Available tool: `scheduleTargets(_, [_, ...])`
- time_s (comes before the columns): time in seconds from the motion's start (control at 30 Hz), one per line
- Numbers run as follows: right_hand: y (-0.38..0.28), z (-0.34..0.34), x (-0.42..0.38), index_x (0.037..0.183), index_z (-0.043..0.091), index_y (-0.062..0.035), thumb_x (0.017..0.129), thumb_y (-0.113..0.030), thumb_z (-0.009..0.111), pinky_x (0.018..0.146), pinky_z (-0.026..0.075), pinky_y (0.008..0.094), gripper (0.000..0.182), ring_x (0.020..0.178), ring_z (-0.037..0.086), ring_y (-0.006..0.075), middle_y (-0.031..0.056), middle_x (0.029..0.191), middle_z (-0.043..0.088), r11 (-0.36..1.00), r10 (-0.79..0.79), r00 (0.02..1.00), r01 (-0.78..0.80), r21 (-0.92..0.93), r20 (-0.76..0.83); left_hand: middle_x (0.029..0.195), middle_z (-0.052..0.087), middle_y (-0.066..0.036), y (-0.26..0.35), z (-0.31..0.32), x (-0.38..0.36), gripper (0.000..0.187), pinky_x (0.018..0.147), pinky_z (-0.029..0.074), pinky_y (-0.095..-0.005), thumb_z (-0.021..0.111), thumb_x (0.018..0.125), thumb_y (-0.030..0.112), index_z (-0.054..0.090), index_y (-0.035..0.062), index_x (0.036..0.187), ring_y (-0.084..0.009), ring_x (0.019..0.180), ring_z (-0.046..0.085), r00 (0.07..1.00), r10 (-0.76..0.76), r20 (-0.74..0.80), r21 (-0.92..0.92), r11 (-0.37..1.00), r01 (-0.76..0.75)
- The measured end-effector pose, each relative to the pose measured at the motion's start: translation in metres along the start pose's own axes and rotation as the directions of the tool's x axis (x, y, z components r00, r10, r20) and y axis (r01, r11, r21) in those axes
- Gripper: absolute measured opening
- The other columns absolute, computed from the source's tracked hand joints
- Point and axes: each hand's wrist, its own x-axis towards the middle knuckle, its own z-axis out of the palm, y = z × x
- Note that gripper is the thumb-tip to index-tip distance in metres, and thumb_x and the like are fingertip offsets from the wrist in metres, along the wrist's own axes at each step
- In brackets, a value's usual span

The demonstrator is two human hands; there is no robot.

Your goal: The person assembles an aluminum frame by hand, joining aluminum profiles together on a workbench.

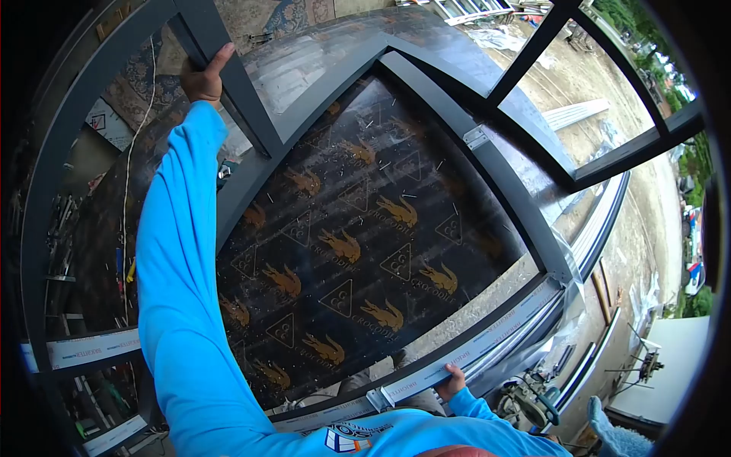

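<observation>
Head cam: left hand (202, 76) is wrapped around a far bar of the dark metal window frame (487, 164), arm stretched out. Right hand (451, 378) is curled over the near rail (464, 354), close to the body. Between both grips sits the black printed board (358, 244). Frame looks stiff, heavy-ish and awkward, so I'd grab bars wide apart like this.

Printed dark floor sheet (358, 251), sandy yard (586, 84)

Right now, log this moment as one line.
left hand: grips dark frame bar | right hand: holds taped frame rail | printed board beneath
</observation>
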Motion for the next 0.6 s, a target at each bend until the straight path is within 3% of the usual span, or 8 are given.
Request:
scheduleTargets(0.17, [-0.013,0.016,-0.003,0.112,0.054,-0.0055,0.066,-0.028,0.068,0.102,0.029,0.0606,0.053,0.108,0.052,0.0369,0.0135,0.109,0.059,1.000,0.020,1.000,-0.020,-0.010,-0.020,0.084,0.068,-0.003,0.030,0.005,0.025,0.029,0.069,0.048,-0.0294,0.082,0.064,0.016,0.070,0.0036,0.087,-0.0135,0.075,0.061,0.997,0.031,0.065,0.027,0.999,-0.033])
scheduleTargets(0.23, [-0.020,0.032,-0.004,0.113,0.052,-0.0062,0.067,-0.032,0.067,0.102,0.029,0.0602,0.055,0.110,0.051,0.0368,0.0138,0.111,0.058,1.000,0.002,0.998,-0.003,-0.024,-0.059,0.086,0.067,-0.003,0.048,0.008,0.038,0.032,0.068,0.047,-0.0276,0.083,0.064,0.016,0.070,0.0023,0.089,-0.0122,0.076,0.060,0.981,0.152,0.118,-0.017,0.988,-0.151])
scheduleTargets(0.3, [-0.037,0.055,-0.007,0.113,0.051,-0.0069,0.068,-0.034,0.067,0.101,0.030,0.0604,0.055,0.111,0.050,0.0370,0.0144,0.111,0.057,0.999,0.011,0.999,-0.013,-0.034,-0.046,0.088,0.066,-0.002,0.067,0.006,0.053,0.035,0.071,0.047,-0.0275,0.083,0.063,0.017,0.069,0.0013,0.092,-0.0121,0.077,0.060,0.978,0.120,0.171,0.021,0.992,-0.125])
scheduleTargets(0.43, [-0.058,0.096,-0.007,0.118,0.047,-0.0085,0.070,-0.039,0.066,0.099,0.031,0.0623,0.060,0.111,0.050,0.0383,0.0157,0.113,0.055,0.997,0.003,0.999,-0.006,-0.074,-0.047,0.086,0.067,-0.004,0.104,0.013,0.068,0.027,0.073,0.047,-0.0285,0.079,0.067,0.012,0.070,0.0005,0.089,-0.0143,0.078,0.061,0.984,0.112,0.135,0.041,0.992,-0.119])
scheduleTargets(0.5, [-0.068,0.103,-0.007,0.121,0.046,-0.0080,0.072,-0.042,0.064,0.097,0.035,0.0619,0.062,0.110,0.052,0.0387,0.0149,0.116,0.055,0.995,-0.002,1.000,0.000,-0.099,-0.017,0.089,0.065,-0.002,0.117,0.013,0.074,0.038,0.073,0.048,-0.0294,0.082,0.062,0.016,0.068,0.0004,0.094,-0.0131,0.080,0.059,0.981,0.103,0.164,0.052,0.992,-0.112])
scheduleTargets(0.6, [-0.094,0.145,-0.013,0.121,0.048,-0.0071,0.073,-0.046,0.061,0.096,0.038,0.0591,0.063,0.108,0.055,0.0382,0.0159,0.114,0.058,0.988,-0.009,0.998,0.018,-0.155,0.058,0.092,0.066,-0.006,0.146,0.021,0.073,0.040,0.075,0.048,-0.0292,0.082,0.062,0.016,0.068,-0.0017,0.095,-0.0150,0.083,0.060,0.979,0.122,0.164,0.054,0.990,-0.133])
